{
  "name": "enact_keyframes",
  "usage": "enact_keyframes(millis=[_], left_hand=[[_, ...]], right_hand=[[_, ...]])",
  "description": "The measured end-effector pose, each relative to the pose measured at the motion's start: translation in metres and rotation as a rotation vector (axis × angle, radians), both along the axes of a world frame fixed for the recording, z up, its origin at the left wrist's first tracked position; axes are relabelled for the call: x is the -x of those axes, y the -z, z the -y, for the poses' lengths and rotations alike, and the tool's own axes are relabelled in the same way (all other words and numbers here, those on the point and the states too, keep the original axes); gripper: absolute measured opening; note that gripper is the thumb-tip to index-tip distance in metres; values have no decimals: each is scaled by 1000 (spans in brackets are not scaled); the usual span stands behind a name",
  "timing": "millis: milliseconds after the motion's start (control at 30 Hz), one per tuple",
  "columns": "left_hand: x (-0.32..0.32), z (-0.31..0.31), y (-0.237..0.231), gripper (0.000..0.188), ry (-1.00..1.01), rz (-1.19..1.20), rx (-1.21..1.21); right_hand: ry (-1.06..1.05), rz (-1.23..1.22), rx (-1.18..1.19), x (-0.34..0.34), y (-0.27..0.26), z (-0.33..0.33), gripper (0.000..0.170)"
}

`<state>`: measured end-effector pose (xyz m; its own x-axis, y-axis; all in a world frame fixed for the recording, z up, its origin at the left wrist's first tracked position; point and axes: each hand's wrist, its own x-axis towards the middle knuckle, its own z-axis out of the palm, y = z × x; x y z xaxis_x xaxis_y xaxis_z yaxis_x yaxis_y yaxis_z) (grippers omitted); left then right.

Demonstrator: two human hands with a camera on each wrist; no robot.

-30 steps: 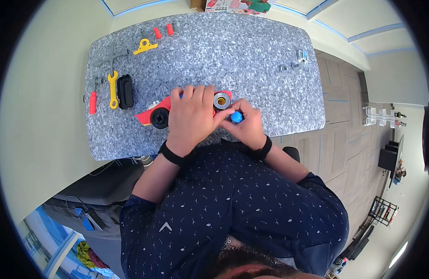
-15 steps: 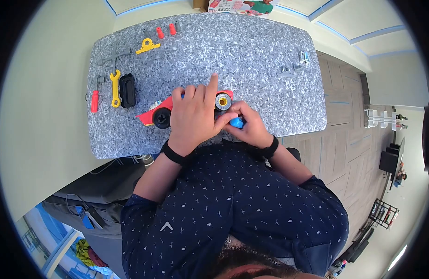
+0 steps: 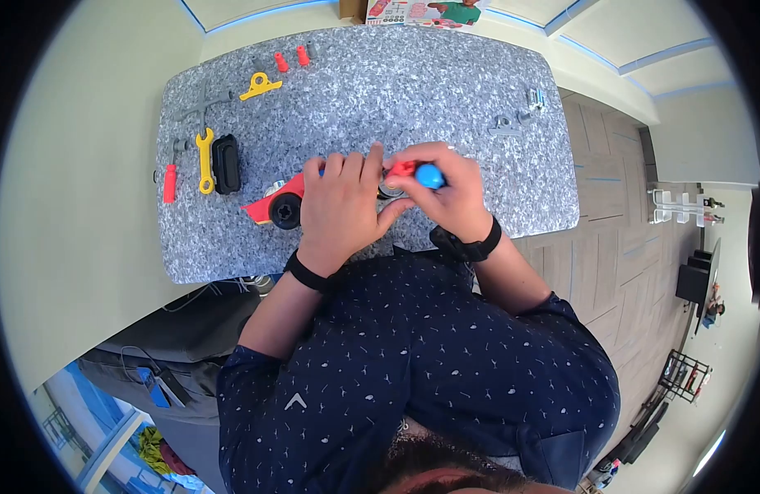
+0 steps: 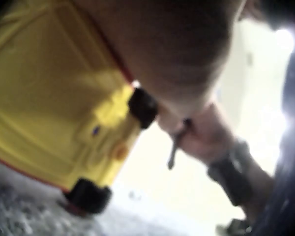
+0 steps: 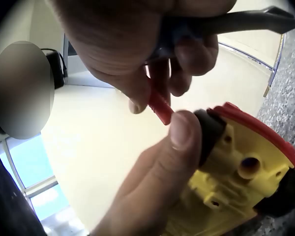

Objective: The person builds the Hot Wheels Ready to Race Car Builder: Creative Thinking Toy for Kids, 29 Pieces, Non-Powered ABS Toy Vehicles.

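My left hand (image 3: 340, 210) grips a red toy car (image 3: 273, 204) held on its side, fingers over its top edge and thumb along the near side. In the left wrist view the yellow underside (image 4: 49, 93) and black wheels show. My right hand (image 3: 454, 193) is at the car's right end, pinching a small red piece (image 5: 160, 108) between thumb and finger, close to the car's wheel. Tucked in the same palm is a blue-handled tool (image 3: 430, 176), its grey shaft (image 5: 250, 22) sticking out past the fingers.
On the table's left lie a yellow wrench (image 3: 205, 160), a black tray-like part (image 3: 225, 165), a red screwdriver (image 3: 170, 183) and a grey cross wrench (image 3: 205, 107). A yellow part (image 3: 261, 86) and red pegs (image 3: 303, 56) are farther back. Small grey parts (image 3: 505, 126) lie at right.
My right hand has moved up from beside the near wheel to in front of it, and the red piece now shows in its fingers. My left index finger lifted, then came back down.
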<state>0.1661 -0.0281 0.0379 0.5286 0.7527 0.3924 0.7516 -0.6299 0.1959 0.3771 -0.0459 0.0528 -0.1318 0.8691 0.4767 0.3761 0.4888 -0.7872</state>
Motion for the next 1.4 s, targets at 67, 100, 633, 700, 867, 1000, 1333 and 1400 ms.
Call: enact_keyframes(millis=[67, 100, 633, 700, 867, 1000, 1333, 1400], left_hand=[[2, 0, 3, 85, 0, -4, -1], [2, -1, 3, 84, -3, -3, 5], [-1, 0, 0, 80, -12, -3, -7], [0, 0, -1, 77, -16, 4, -12], [-1, 1, -3, 71, -13, 89, 27], [-2, 2, -8, 71, -16, 76, 70], [-16, -9, -16, 35, 126, 822, 492], [-13, -9, -5, 31, 161, 894, 596]], right_hand=[[-35, 199, -54, 1, -1, -7, 33], [-46, 147, 41, -1, 0, -4, 34], [-377, -607, -86, 29, -23, -27, 35], [-358, -515, -128, 29, -17, -32, 34], [-296, -434, -234, 28, -24, -22, 36], [-133, -206, -290, 18, -36, -18, 36], [-204, -236, -159, 19, -55, -9, 32], [-224, -167, -135, 11, -51, -9, 31]])
